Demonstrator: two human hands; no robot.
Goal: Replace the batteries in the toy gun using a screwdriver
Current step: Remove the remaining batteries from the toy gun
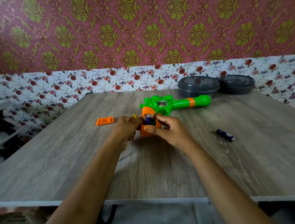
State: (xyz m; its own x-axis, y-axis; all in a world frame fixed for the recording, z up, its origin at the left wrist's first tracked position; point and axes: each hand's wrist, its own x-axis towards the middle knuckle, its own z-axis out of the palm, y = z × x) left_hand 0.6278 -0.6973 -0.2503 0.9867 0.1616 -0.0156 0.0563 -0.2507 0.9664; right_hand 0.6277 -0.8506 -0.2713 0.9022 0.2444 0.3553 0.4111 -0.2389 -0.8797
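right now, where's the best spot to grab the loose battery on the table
Take the loose battery across its middle, coming straight down from above. It lies flat on the table, with bare wood along both long sides, so a pinch fits there.

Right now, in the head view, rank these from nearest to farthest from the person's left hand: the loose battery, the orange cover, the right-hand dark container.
Measured from the left hand, which is at the grip of the toy gun:
1. orange cover, just to the hand's left.
2. loose battery, well off to the right.
3. right-hand dark container, far back on the right.
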